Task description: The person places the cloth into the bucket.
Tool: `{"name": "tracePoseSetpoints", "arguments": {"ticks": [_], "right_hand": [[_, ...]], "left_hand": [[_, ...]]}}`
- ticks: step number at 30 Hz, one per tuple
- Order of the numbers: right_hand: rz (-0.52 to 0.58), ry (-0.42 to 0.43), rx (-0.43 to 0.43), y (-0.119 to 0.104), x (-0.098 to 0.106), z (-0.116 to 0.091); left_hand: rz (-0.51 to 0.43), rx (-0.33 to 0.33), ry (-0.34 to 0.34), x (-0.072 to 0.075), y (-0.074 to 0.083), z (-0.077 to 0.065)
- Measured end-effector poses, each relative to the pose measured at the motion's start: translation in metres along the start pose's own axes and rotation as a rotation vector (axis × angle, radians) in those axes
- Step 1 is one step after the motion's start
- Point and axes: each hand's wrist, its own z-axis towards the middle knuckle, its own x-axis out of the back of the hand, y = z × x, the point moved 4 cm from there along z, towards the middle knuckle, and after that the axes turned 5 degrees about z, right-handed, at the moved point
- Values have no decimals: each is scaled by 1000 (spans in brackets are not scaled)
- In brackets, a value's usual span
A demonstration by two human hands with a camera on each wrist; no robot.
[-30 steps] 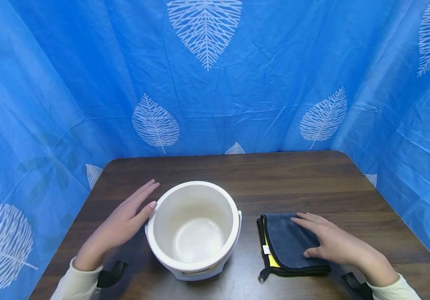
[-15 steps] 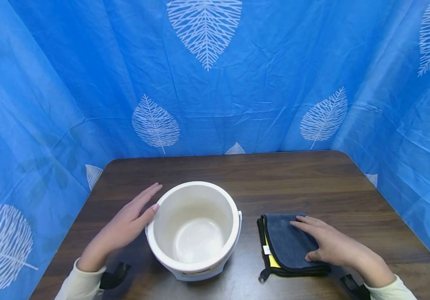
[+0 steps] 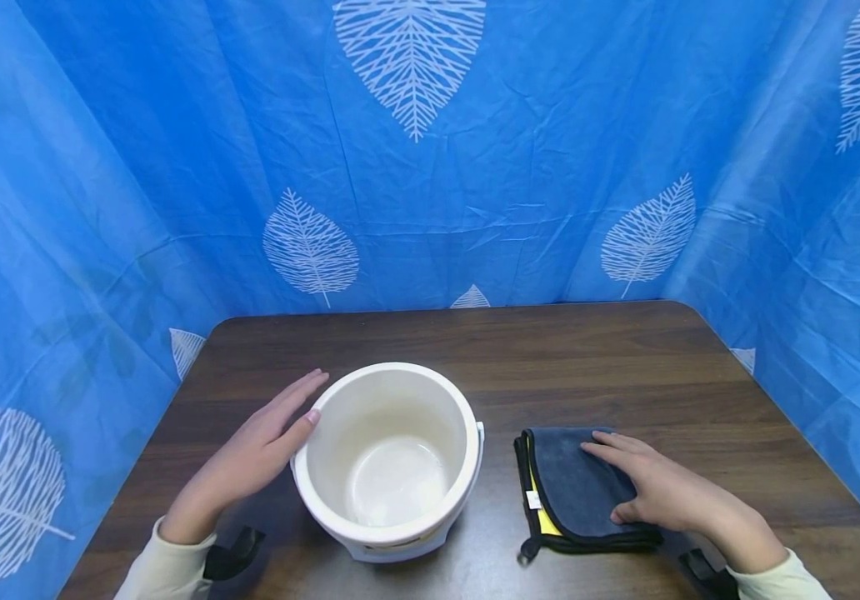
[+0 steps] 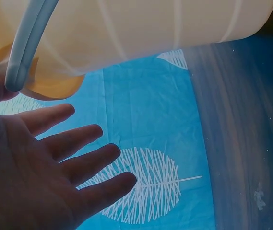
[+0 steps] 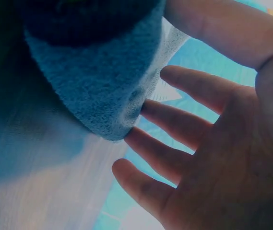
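Observation:
A white bucket (image 3: 388,533) stands upright on the table, its inside showing nothing but the pale bottom. My left hand (image 3: 253,454) is at its left side, thumb tip right at the rim, the other fingers spread and straight. In the left wrist view, a light-blue handle (image 4: 30,43) hangs along the bucket's side near the thumb. A folded dark-grey towel (image 3: 572,483) with black edging and a yellow underside lies to the right. Over its right part rests my right hand (image 3: 670,487), fingers spread, with the fingertips against the cloth in the right wrist view.
The dark wooden table (image 3: 535,358) has rounded far corners. Blue curtains (image 3: 520,150) with white leaf prints hang behind it and at both sides. A black wrist strap (image 3: 231,554) sits by the left sleeve, and another strap (image 3: 707,571) by the right sleeve.
My left hand has shifted slightly right and nearer, along the bucket's rim. My right hand has settled a little on the towel. The bucket and towel have stayed in place.

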Motion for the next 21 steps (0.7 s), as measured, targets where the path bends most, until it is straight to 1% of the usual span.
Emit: {"name": "tracePoseSetpoints", "arguments": {"ticks": [11, 15, 21], "right_hand": [[54, 2, 36, 12, 0, 2], [42, 12, 59, 13, -1, 2], [1, 46, 69, 12, -1, 1]], "left_hand": [[-54, 16, -16, -7, -1, -1], [-61, 13, -14, -9, -2, -1], [-88, -13, 3, -12, -2, 0]]}}
